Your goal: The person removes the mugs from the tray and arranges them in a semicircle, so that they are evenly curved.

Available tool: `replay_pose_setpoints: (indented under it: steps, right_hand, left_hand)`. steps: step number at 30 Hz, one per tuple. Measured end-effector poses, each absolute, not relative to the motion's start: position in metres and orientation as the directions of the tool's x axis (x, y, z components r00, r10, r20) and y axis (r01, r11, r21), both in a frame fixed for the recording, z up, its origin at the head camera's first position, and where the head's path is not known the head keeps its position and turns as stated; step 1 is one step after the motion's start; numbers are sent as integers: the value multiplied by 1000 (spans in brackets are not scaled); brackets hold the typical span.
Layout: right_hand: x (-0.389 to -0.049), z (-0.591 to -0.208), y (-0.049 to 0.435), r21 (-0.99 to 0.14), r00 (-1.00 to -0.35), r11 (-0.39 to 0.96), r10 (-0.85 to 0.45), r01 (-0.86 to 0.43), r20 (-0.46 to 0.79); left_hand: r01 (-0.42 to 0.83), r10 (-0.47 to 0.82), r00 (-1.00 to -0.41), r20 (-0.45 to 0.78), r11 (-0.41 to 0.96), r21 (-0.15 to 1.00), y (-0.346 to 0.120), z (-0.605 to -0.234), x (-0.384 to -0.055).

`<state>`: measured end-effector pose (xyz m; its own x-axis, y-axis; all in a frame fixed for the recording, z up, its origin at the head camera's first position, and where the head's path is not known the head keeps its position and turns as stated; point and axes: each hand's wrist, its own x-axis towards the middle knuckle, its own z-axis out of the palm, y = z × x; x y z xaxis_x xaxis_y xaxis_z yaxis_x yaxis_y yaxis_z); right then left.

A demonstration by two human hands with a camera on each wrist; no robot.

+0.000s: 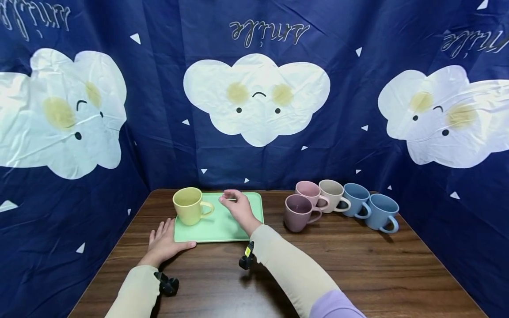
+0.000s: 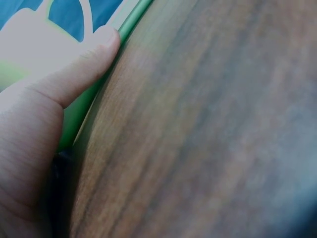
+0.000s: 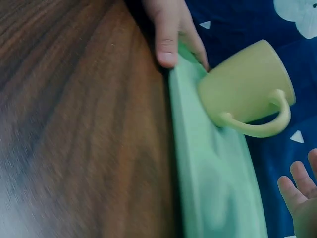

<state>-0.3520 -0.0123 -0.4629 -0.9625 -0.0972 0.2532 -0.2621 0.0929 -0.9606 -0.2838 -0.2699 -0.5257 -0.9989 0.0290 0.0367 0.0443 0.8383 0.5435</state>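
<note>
A yellow mug stands upright at the left end of a light green tray, its handle turned to the right. At the tray's front left corner is my left hand. Its fingers lie along the left side and the thumb reaches along the front edge, as the right wrist view also shows with the thumb. Over the tray's right half hovers my right hand, apart from the mug handle, fingers loosely bent and holding nothing. In the left wrist view, the pale, overexposed mug rises behind the thumb.
Right of the tray, a dark mauve mug stands in front of a pink mug. A beige mug and two blue mugs continue the row rightward on the wooden table. A navy cloud-print curtain surrounds the table.
</note>
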Motion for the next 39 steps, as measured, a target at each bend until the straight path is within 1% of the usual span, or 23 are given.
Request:
replay_pose_setpoints:
  steps: [4,8,14,21,29,34,39]
  right_hand:
    - [-351,-471,-26,-964,-962,87,-127,-252,240]
    - [-351,-478,-38,-971,-965,106,-172,-216,196]
    - [-352,-482,-51,-965,-955,134,-226,-226,192]
    - [-353,-480,-63,-967,-962,113,-176,-229,208]
    - [-352,-484,-70,-949,-967,191,-91,-251,238]
    - [-351,-485,-64,-946,-971,221,-78,-236,224]
    - [-349,-485,-54,-954,-973,196,-99,-225,209]
  left_hand:
    - [34,15,-999,39,836,548,-271,-527,-284]
    - [33,14,-999,38,833,552,-272,-527,-284]
    - [43,19,-999,49,836,547,-270,-528,-283]
    - [33,12,-999,43,846,532,-266,-523,-285]
    - [10,-1,-1000,21,856,517,-265,-526,-283]
    - [14,0,-1000,28,853,521,-266,-527,-283]
    - [23,3,-999,39,850,525,-267,-528,-283]
